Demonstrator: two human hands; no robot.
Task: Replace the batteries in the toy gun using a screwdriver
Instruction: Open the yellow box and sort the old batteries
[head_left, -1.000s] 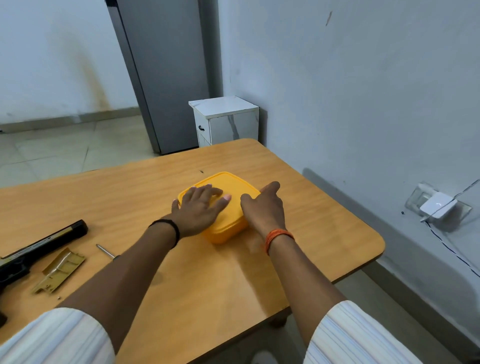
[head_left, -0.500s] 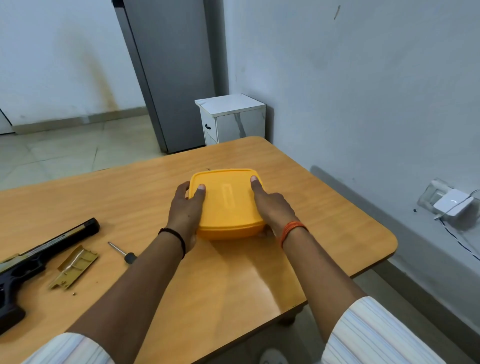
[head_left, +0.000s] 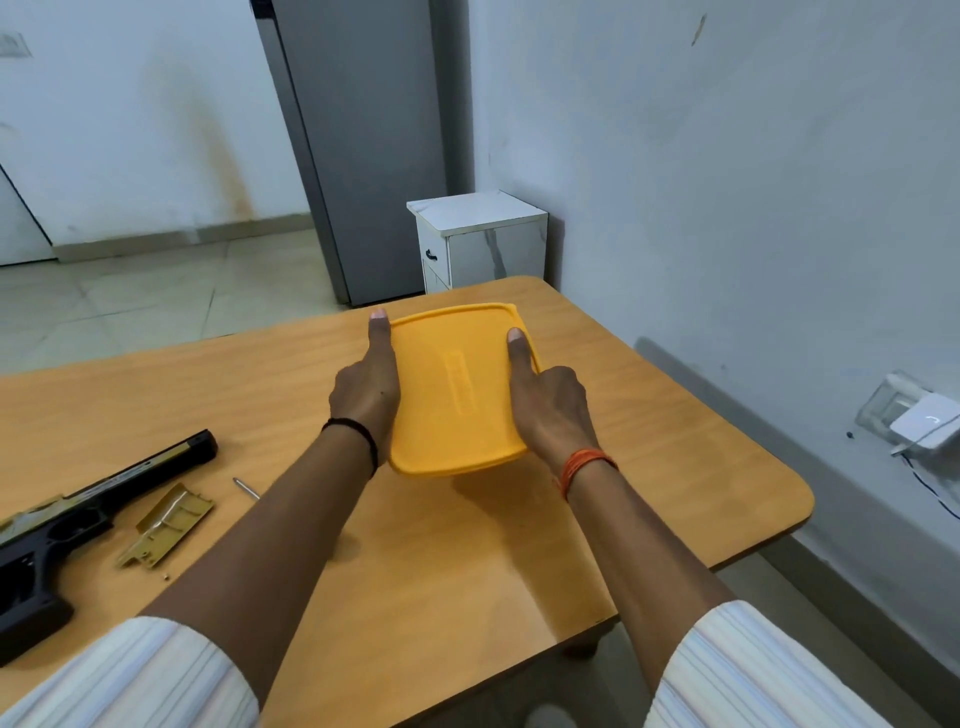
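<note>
A yellow lidded plastic box (head_left: 454, 387) is lifted off the wooden table (head_left: 467, 561), its lid tilted toward me. My left hand (head_left: 366, 387) grips its left side and my right hand (head_left: 545, 400) grips its right side, a thumb along each edge of the lid and the fingers hidden underneath. The black toy gun (head_left: 78, 512) lies at the table's left. Its gold battery cover (head_left: 166, 525) lies beside it. Only the metal tip of the screwdriver (head_left: 245, 487) shows; my left forearm hides its handle.
A tiny screw (head_left: 166, 575) lies near the cover. Beyond the table stand a white bedside cabinet (head_left: 480, 239) and a grey refrigerator (head_left: 358, 145). The wall runs along the right, with a white adapter (head_left: 922, 428) plugged in low down.
My hands went from resting on top of the box to gripping its two sides. The box has come up off the table and tilted toward me.
</note>
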